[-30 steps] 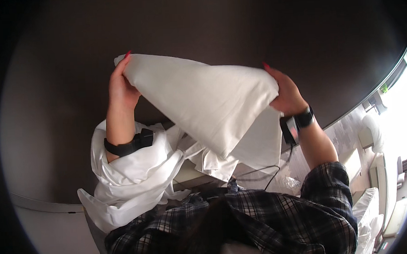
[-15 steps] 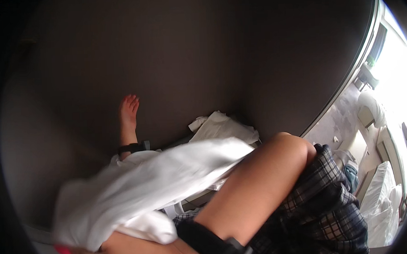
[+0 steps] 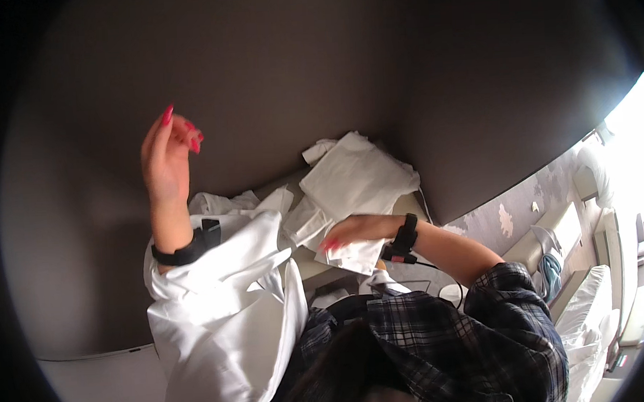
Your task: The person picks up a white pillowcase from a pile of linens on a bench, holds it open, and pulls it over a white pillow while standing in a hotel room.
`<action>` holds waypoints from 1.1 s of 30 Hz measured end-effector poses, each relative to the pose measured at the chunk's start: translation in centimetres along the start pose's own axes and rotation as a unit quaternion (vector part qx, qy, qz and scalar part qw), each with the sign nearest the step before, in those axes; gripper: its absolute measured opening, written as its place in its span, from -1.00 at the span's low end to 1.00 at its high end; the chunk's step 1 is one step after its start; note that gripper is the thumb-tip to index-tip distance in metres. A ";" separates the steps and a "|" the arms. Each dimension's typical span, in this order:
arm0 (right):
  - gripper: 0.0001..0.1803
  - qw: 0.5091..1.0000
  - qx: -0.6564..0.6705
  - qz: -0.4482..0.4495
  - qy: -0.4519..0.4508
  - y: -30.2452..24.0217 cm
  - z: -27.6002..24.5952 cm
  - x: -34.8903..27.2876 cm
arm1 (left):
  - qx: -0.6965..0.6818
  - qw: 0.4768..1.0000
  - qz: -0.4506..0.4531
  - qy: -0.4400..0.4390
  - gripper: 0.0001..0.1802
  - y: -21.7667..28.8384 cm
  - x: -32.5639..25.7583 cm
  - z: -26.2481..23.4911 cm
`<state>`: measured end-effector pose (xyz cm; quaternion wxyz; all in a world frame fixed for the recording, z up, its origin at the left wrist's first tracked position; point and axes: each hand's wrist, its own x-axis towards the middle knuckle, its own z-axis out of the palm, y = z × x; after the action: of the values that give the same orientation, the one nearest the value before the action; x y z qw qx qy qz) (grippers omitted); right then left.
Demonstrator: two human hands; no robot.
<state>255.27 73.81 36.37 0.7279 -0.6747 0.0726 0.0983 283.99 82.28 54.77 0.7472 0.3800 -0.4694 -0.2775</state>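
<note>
My left hand (image 3: 163, 154) is raised in front of the dark wall, fingers loosely curled and apart, holding nothing. A large white cloth (image 3: 223, 313) hangs draped over my left forearm below the black wristband. My right hand (image 3: 352, 232) reaches down to the left, palm down, fingertips resting on a small white cloth (image 3: 349, 256) on the surface. Just beyond it lies a folded white cloth (image 3: 357, 174) on a pile of crumpled white cloths (image 3: 229, 203).
A dark wall (image 3: 316, 72) fills the upper view. At the right, below a bright window, stand pale furniture (image 3: 553, 237) and a white bag (image 3: 589, 311). A black cable (image 3: 440, 268) runs from my right wristband.
The folded white cloth I held up with both hands now lies on the pile. My left hand has risen empty, and my right hand has dropped onto a small cloth.
</note>
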 end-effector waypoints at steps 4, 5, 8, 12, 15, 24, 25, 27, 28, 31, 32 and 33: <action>-0.67 0.895 0.193 0.219 0.337 16.0 -6.2 -2.0 | 0.012 0.997 -0.075 0.032 -0.78 -4.1 -2.6 -2.0; -0.66 0.829 0.294 0.267 0.393 19.6 -6.9 -2.3 | 0.008 0.995 -0.095 0.034 -0.78 -5.2 -3.4 -2.5; -0.66 0.764 0.359 0.226 0.486 28.5 -8.3 -0.7 | 0.049 0.985 -0.140 0.085 -0.78 -8.3 -5.5 -3.5; -0.51 0.738 0.262 0.318 0.534 34.7 -8.9 2.3 | 0.085 0.976 -0.156 0.127 -0.77 -8.7 -8.0 -4.5; -0.45 0.712 0.305 0.356 0.523 35.6 -8.6 3.6 | 0.107 0.970 -0.168 0.141 -0.78 -8.1 -8.9 -4.4; -0.24 0.714 0.315 0.285 0.556 33.2 -8.2 3.9 | 0.041 0.968 -0.222 0.112 -0.74 -8.9 -8.9 0.2; -0.24 0.677 0.378 0.266 0.573 32.9 -8.4 4.2 | 0.045 0.966 -0.223 0.125 -0.74 -9.0 -8.9 0.6; -0.21 0.687 0.367 0.305 0.548 32.3 -9.1 4.6 | 0.046 0.969 -0.214 0.119 -0.69 -9.1 -9.1 1.3; -0.20 0.716 0.326 0.270 0.555 31.8 -9.5 4.7 | 0.045 0.969 -0.212 0.116 -0.69 -9.3 -9.2 1.6; -0.24 0.761 0.232 0.275 0.540 29.3 -11.0 4.2 | 0.060 0.970 -0.210 0.111 -0.69 -9.8 -9.6 2.3; -0.25 0.788 0.220 0.253 0.516 28.0 -11.7 3.7 | 0.066 0.971 -0.208 0.102 -0.69 -9.9 -9.6 2.4; -0.26 0.813 0.210 0.237 0.489 26.6 -12.3 3.0 | 0.071 0.971 -0.206 0.095 -0.69 -9.9 -9.7 2.5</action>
<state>252.15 63.56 8.97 0.6746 -0.4262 0.5955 -0.0926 277.19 83.47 42.55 0.6862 0.5449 -0.3269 -0.3540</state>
